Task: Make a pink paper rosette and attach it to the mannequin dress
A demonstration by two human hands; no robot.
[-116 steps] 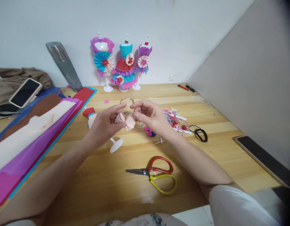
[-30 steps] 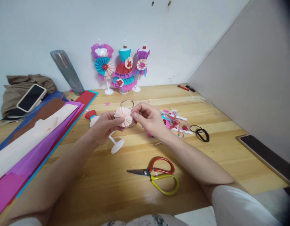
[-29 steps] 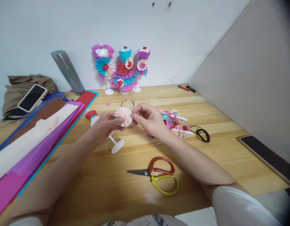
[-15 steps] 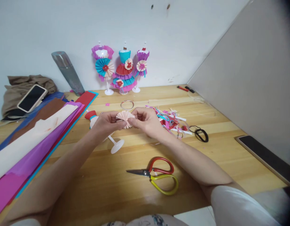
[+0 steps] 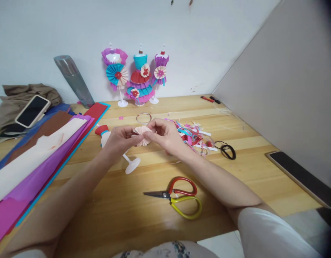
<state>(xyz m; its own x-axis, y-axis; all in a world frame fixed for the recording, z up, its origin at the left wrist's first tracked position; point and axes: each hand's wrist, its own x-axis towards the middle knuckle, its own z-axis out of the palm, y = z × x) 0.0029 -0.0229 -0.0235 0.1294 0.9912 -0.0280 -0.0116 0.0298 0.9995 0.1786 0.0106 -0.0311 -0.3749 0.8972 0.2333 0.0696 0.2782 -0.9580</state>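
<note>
A small pleated cream paper rosette [image 5: 141, 131] is pinched between my two hands above the table. My left hand [image 5: 121, 139] grips its left side, and my right hand [image 5: 164, 134] closes on its right side, thumb across the front. Behind my left hand lies a small dress-form stand on its side, with a red paper top [image 5: 101, 130] and a white round base [image 5: 132, 166]; its middle is partly hidden by the hand. Nearer to me, scissors [image 5: 165, 194] with one red and one yellow handle lie with blades slightly apart or closed, I cannot tell.
Several dressed mini mannequins [image 5: 140, 77] stand by the wall. Coloured paper sheets [image 5: 42, 154] cover the left side, with a phone [image 5: 32, 111] and a leaning bottle [image 5: 74, 81] beyond. Paper scraps [image 5: 193, 135], a black hair tie [image 5: 228, 152] and a dark flat device [image 5: 299, 175] lie right.
The view has shifted slightly, so everything sits a little higher and further left. My right fingers have moved slightly over the rosette, which both hands still hold.
</note>
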